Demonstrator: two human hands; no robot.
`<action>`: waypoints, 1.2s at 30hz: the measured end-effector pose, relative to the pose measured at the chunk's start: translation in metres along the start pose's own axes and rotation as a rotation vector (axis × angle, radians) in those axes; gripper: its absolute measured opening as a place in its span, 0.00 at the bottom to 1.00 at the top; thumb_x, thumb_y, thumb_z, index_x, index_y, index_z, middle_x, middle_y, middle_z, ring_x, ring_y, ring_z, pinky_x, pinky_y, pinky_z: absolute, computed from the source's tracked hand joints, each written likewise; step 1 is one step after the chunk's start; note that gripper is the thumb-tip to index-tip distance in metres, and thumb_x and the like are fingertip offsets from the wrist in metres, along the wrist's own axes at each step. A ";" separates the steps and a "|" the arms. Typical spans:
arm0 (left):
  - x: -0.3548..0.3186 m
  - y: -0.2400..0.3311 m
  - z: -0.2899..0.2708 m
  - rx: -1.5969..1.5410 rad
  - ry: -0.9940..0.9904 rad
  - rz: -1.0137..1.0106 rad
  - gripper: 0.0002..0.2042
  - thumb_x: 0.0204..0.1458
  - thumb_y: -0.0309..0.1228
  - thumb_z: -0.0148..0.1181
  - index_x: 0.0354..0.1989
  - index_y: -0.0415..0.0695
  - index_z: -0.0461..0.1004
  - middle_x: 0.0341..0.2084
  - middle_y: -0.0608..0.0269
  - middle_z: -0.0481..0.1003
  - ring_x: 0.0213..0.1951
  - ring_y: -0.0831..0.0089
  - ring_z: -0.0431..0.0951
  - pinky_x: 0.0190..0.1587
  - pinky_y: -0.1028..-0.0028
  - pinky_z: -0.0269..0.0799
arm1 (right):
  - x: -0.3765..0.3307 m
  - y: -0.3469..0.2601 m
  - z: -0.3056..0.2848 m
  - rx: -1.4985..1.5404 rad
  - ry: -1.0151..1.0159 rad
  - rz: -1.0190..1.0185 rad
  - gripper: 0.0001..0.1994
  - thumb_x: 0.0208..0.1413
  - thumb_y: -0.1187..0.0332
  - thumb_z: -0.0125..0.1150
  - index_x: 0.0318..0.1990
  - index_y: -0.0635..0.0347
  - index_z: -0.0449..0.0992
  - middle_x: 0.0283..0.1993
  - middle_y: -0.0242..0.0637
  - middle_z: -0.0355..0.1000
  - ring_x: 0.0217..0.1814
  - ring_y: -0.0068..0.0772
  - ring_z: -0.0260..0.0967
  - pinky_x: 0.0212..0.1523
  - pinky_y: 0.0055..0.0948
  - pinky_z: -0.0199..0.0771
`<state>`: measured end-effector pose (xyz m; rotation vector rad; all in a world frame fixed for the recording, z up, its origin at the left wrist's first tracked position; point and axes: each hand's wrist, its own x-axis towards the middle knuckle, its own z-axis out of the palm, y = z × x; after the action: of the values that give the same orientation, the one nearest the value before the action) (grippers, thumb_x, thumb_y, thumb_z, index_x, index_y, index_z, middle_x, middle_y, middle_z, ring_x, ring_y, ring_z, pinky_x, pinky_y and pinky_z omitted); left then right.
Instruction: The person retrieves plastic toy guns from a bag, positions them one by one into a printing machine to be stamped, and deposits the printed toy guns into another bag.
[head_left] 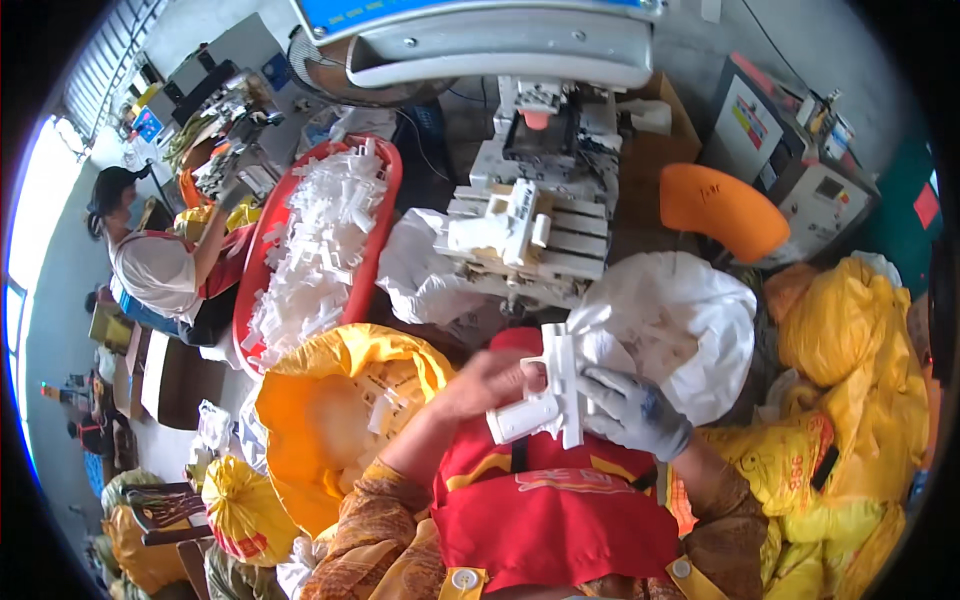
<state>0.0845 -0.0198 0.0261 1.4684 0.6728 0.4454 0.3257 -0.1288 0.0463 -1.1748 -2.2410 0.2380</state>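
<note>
In front of my red apron I hold a white plastic toy pistol. My right hand, in a grey glove, closes on its long side. My bare left hand is at the other side of the toy pistol, by its grip and trigger opening; motion smears its fingers. Just beyond my hands, a white pistol-shaped piece lies on the slotted metal bed of a machine. A yellow sack holding white parts stands open by my left arm. Beyond my right hand is an open white sack with pale parts inside.
A red tub heaped with white plastic parts stands at the left. Past it sits another person at a bench. An orange chair back and a grey cabinet stand far right. Yellow sacks pile up beside my right arm.
</note>
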 end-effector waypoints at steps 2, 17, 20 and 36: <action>0.021 0.005 -0.032 0.422 0.586 0.280 0.13 0.53 0.33 0.57 0.43 0.38 0.72 0.35 0.51 0.75 0.41 0.63 0.74 0.46 0.66 0.68 | -0.002 0.002 -0.003 0.243 0.066 0.149 0.24 0.45 0.67 0.65 0.51 0.64 0.70 0.47 0.46 0.70 0.44 0.41 0.72 0.43 0.31 0.73; 0.018 -0.034 -0.133 -0.020 1.006 0.443 0.07 0.55 0.22 0.52 0.39 0.33 0.73 0.33 0.63 0.75 0.37 0.79 0.74 0.41 0.82 0.67 | -0.069 0.007 0.029 0.960 -0.281 0.816 0.26 0.51 0.60 0.63 0.55 0.62 0.68 0.38 0.32 0.73 0.37 0.23 0.68 0.41 0.23 0.70; 0.008 -0.046 -0.129 -0.005 0.964 0.380 0.07 0.55 0.22 0.52 0.39 0.34 0.74 0.31 0.63 0.76 0.34 0.80 0.74 0.40 0.83 0.68 | -0.068 0.003 0.043 0.971 -0.483 0.752 0.32 0.48 0.55 0.64 0.59 0.60 0.63 0.43 0.39 0.70 0.40 0.31 0.68 0.47 0.29 0.67; 0.082 -0.001 -0.108 0.477 0.968 0.642 0.08 0.48 0.19 0.55 0.38 0.40 0.75 0.35 0.57 0.75 0.38 0.65 0.75 0.42 0.73 0.69 | -0.083 0.006 0.039 1.392 0.144 0.735 0.33 0.52 0.51 0.58 0.56 0.72 0.62 0.49 0.45 0.69 0.50 0.33 0.66 0.54 0.31 0.64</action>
<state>0.0745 0.1157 0.0162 1.8889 1.0974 1.6454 0.3433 -0.1872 -0.0218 -0.9870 -0.8948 1.5882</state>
